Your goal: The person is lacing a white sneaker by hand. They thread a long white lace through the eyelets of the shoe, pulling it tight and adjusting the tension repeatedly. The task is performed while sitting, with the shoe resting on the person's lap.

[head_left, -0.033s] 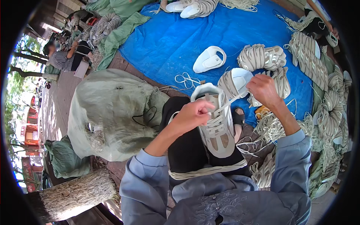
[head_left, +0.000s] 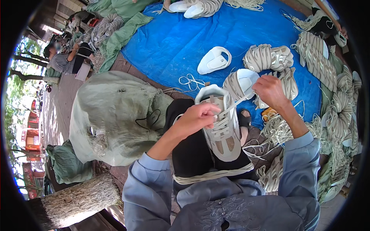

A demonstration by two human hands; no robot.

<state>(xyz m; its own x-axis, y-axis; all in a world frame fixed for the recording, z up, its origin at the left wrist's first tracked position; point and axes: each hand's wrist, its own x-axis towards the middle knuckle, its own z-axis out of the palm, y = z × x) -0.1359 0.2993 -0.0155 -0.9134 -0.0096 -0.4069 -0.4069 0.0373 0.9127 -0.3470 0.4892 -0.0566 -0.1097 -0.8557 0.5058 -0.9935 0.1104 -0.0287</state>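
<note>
A beige and white sneaker (head_left: 222,143) lies across my lap, toe toward me, with pale laces crossing its front. My left hand (head_left: 198,117) is closed in a pinch over the laces just below the tongue (head_left: 218,102). To the right, my right hand (head_left: 271,90) is closed on the shoelace (head_left: 243,100), which runs taut up from the sneaker. What lies inside the left fingers is partly hidden, but the lace reaches them. A bundle of pale laces (head_left: 216,175) is stretched across my thighs.
A blue tarp (head_left: 165,46) ahead holds a white shoe insert (head_left: 214,61) and bundled sneaker uppers (head_left: 266,57). Loose laces (head_left: 279,129) pile at right. A big pale sack (head_left: 115,115) stands left, near a tree trunk (head_left: 81,198). A seated person (head_left: 65,61) is farther off.
</note>
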